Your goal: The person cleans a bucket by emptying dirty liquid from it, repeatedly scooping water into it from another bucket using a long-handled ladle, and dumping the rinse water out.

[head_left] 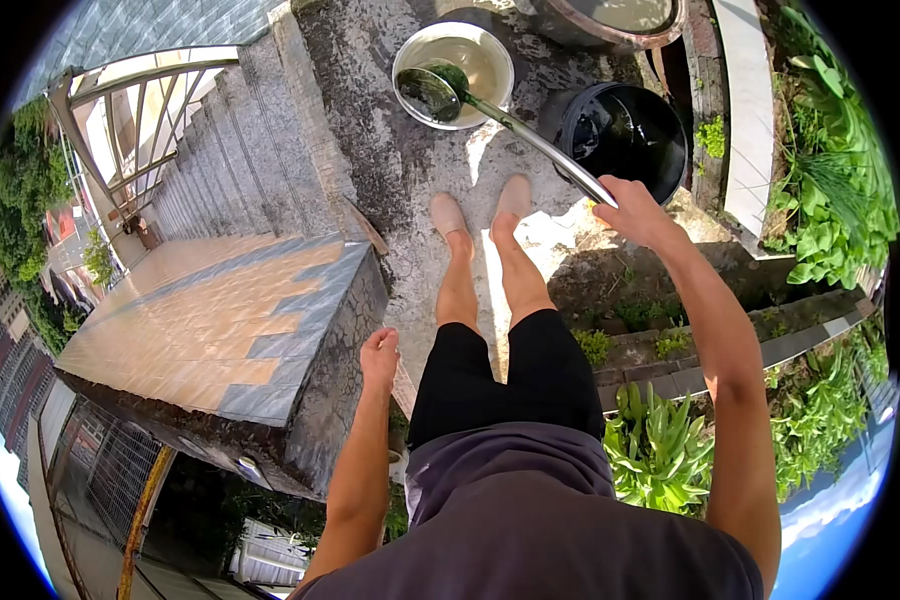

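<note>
My right hand (635,212) is closed around the end of a long metal handle. It belongs to a large ladle (545,148), which slants away to the upper left. The ladle's round bowl rests tilted over the inside of a white bucket (508,62), which contains cloudy, pale liquid. Near that hand stands a black bucket (682,135) with dark, shiny contents that I cannot make out. My left hand (380,352) hangs beside my left thigh with its fingers curled in; I see nothing in it. The low tiled wall is just to its left.
A large round vat (620,38) of liquid stands behind the buckets. Concrete stairs (240,150) with a metal railing lie to the left, above a tiled wall top (220,320). Leafy plants (830,150) and a planter edge (740,340) border the right side.
</note>
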Action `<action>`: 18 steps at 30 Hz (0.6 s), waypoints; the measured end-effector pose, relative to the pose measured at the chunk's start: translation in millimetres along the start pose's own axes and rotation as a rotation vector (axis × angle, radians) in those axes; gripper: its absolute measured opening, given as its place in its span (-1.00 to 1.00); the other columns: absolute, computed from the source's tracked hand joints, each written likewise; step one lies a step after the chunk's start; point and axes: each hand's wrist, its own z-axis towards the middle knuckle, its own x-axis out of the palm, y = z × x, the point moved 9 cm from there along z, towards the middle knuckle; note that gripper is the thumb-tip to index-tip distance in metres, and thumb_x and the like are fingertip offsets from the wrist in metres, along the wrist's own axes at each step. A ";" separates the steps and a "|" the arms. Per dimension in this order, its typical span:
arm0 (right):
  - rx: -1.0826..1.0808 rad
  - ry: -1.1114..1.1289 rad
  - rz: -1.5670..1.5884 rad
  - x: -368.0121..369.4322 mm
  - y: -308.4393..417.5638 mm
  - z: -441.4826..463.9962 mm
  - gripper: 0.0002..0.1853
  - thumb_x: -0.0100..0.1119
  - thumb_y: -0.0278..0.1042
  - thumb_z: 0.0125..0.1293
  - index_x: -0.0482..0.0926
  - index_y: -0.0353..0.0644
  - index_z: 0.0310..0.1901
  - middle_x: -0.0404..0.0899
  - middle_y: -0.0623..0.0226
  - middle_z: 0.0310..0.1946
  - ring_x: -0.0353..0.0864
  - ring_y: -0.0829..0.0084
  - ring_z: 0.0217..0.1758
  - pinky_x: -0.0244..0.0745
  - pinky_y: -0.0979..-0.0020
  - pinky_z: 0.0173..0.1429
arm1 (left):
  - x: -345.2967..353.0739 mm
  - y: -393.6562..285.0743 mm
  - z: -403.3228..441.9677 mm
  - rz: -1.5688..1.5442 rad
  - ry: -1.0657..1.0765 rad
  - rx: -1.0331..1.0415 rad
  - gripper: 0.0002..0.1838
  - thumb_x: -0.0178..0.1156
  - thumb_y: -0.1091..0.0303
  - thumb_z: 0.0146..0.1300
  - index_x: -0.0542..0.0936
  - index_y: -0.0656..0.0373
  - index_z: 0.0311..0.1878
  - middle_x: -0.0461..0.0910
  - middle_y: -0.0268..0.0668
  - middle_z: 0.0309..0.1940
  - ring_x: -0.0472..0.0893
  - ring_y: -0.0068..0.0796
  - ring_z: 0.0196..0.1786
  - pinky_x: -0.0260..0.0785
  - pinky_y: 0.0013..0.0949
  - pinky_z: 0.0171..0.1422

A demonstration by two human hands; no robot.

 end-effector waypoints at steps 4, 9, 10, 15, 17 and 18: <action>0.011 -0.003 0.074 8.7 9.7 -6.1 -0.75 0.15 -0.30 0.22 0.45 -0.34 -0.23 0.47 0.12 -0.53 0.48 0.29 -0.53 0.40 0.22 -0.37 | 1.1 4.1 0.3 0.033 -0.007 0.007 -0.73 0.26 0.24 0.27 0.64 0.19 -0.06 0.61 -0.37 -0.27 0.54 -0.58 -0.30 0.43 -0.44 -0.26; 0.168 0.059 0.213 23.1 20.5 -9.2 -0.68 0.22 -0.28 0.20 0.47 -0.43 -0.20 0.57 -0.12 -0.41 0.63 0.04 -0.36 0.49 0.14 -0.26 | -1.4 6.4 -1.3 0.062 0.013 -0.040 -0.72 0.21 0.24 0.32 0.61 0.17 0.02 0.59 -0.44 -0.18 0.54 -0.58 -0.16 0.46 -0.36 -0.11; 0.207 0.093 0.217 28.5 17.5 -13.2 -0.69 0.20 -0.29 0.21 0.45 -0.43 -0.22 0.56 -0.08 -0.46 0.61 0.13 -0.49 0.47 0.18 -0.42 | -1.7 4.8 -1.5 0.063 0.011 -0.038 -0.72 0.21 0.24 0.32 0.61 0.17 0.02 0.59 -0.44 -0.18 0.54 -0.58 -0.16 0.46 -0.36 -0.11; 0.227 0.079 0.257 29.4 27.1 -28.8 -0.69 0.20 -0.28 0.22 0.46 -0.40 -0.22 0.57 -0.07 -0.47 0.62 0.12 -0.51 0.47 0.17 -0.44 | -3.7 5.7 -0.9 0.045 0.005 -0.055 -0.74 0.21 0.25 0.32 0.62 0.15 -0.01 0.59 -0.44 -0.19 0.54 -0.59 -0.18 0.46 -0.37 -0.13; 0.177 0.004 0.246 32.1 26.7 -26.1 -0.76 0.18 -0.30 0.29 0.43 -0.31 -0.25 0.41 0.30 -0.67 0.41 0.50 -0.73 0.31 0.36 -0.67 | -5.0 7.6 0.0 0.044 0.000 -0.055 -0.74 0.21 0.25 0.32 0.61 0.15 -0.01 0.59 -0.44 -0.19 0.53 -0.59 -0.18 0.45 -0.37 -0.14; 0.177 0.004 0.245 35.9 25.7 -24.3 -0.76 0.18 -0.30 0.29 0.43 -0.31 -0.25 0.41 0.30 -0.67 0.41 0.50 -0.73 0.31 0.36 -0.67 | -5.9 8.2 1.1 0.047 -0.003 -0.053 -0.75 0.21 0.25 0.32 0.61 0.16 -0.02 0.59 -0.44 -0.19 0.53 -0.59 -0.19 0.45 -0.37 -0.14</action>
